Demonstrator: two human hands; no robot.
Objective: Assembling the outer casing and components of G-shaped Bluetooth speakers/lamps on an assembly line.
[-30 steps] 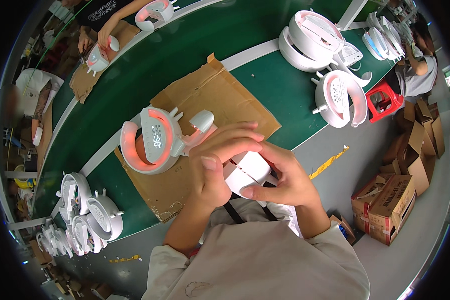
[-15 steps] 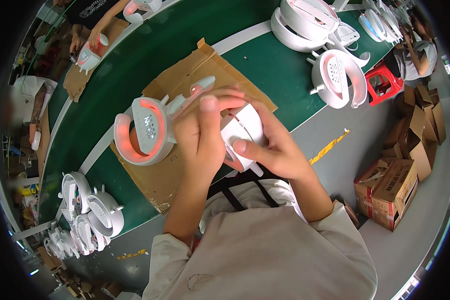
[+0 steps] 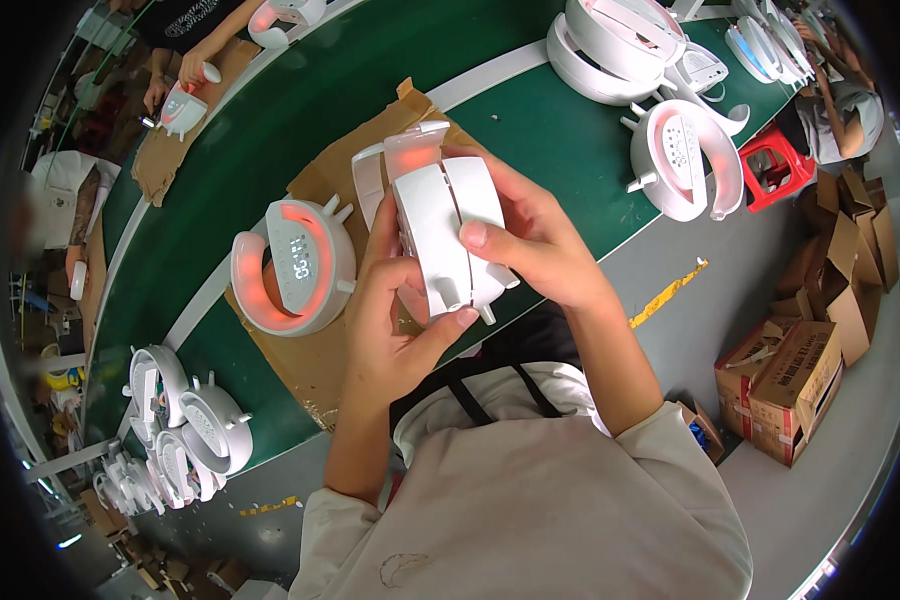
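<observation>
Head view, looking down. White plastic lamp unit [image 3: 440, 225] held w/ both hands above the cardboard sheet [image 3: 315, 365] on the green conveyor belt [image 3: 300, 110], raised toward the camera. Unit is a curved C-shaped shell, smooth white back facing up, w/ a seam running lengthwise; short white pegs stick out at its lower end, and a pink-orange glow shows at its upper edge. Left hand [image 3: 390, 320] grips from below-left, fingers curled round the shell, thumb pressed near the pegs. Right hand [image 3: 535, 240] wraps the right side, fingers closed on the shell, thumb lying across the back. Just left of the hands, a second lamp [image 3: 290, 268] rests on the cardboard, ring lit orange, display face up. More white units stacked at lower left [image 3: 185, 435] and upper right [image 3: 685, 155] of the belt. Cardboard boxes [image 3: 785, 385] on the floor at right.
</observation>
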